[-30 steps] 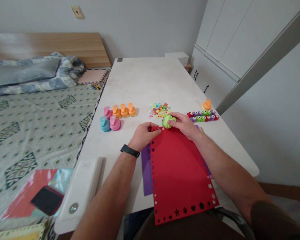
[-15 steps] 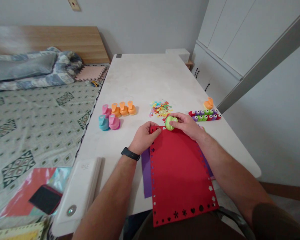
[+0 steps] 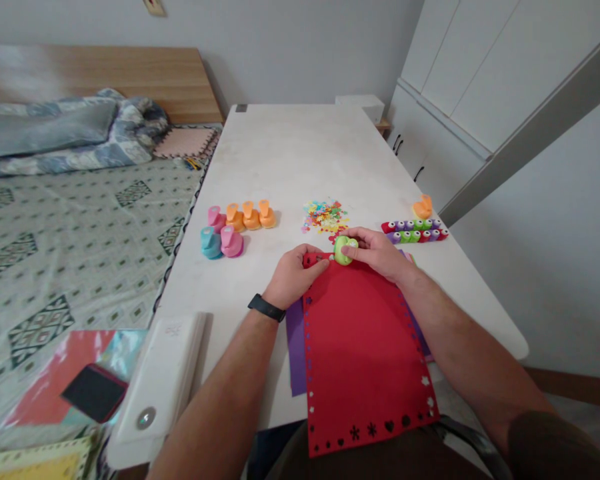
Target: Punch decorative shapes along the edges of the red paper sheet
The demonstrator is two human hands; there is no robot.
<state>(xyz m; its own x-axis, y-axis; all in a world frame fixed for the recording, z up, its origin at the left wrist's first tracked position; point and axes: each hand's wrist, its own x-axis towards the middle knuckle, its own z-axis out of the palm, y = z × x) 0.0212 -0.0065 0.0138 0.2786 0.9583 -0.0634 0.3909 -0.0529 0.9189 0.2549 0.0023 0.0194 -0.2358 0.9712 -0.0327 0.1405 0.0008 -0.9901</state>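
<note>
A red paper sheet [image 3: 360, 347] with small shapes punched along its edges lies on the white table [image 3: 290, 167], hanging over the near edge. My left hand [image 3: 295, 277] pinches the sheet's far left corner. My right hand [image 3: 377, 252] is closed on a small green paper punch [image 3: 343, 248] set on the sheet's far edge. A purple sheet [image 3: 295, 347] lies underneath the red one.
Several pink, orange and blue punches [image 3: 233, 227] sit to the left, a confetti pile [image 3: 325, 217] lies just beyond my hands, and rows of small punches [image 3: 415, 231] with an orange one [image 3: 423, 207] are at the right. A white device [image 3: 160, 387] lies at the near left edge. A bed [image 3: 70, 213] is on the left.
The green punch and my right hand have shifted slightly right along the sheet's far edge. My left hand keeps hold of the corner.
</note>
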